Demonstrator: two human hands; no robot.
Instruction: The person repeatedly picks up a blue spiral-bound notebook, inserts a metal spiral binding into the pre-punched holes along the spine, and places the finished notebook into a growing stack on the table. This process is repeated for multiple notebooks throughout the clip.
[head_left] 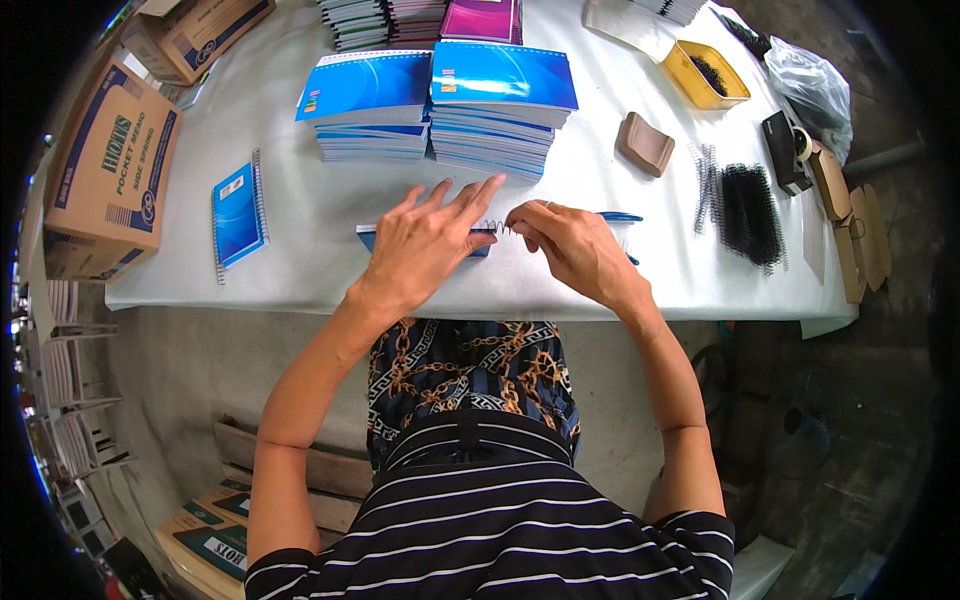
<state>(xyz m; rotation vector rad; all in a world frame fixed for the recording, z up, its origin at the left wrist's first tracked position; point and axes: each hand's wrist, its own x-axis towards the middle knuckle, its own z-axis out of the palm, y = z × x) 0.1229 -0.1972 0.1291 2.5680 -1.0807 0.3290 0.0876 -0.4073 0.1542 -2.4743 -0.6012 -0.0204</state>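
Note:
My left hand (pixel 418 243) lies over a small blue notebook (pixel 482 246), fingers stretched out and thumb near its right end. Most of the notebook is hidden beneath the palm. A dark spiral wire (pixel 497 228) sticks out from the notebook's right end. My right hand (pixel 578 247) pinches the free end of this wire between thumb and fingertips. Just behind the right hand lies a tool with blue handles (pixel 622 216), partly covered, so its kind is unclear. At the left rests a blue spiral-bound notebook (pixel 238 217).
Two stacks of blue unbound notebooks (pixel 503 85) stand beyond my hands. To the right are a brown block (pixel 646 144), a heap of black spiral wires (pixel 752 215), a yellow tub (pixel 690 92) and a black box (pixel 785 152). Cardboard cartons (pixel 120 170) line the left.

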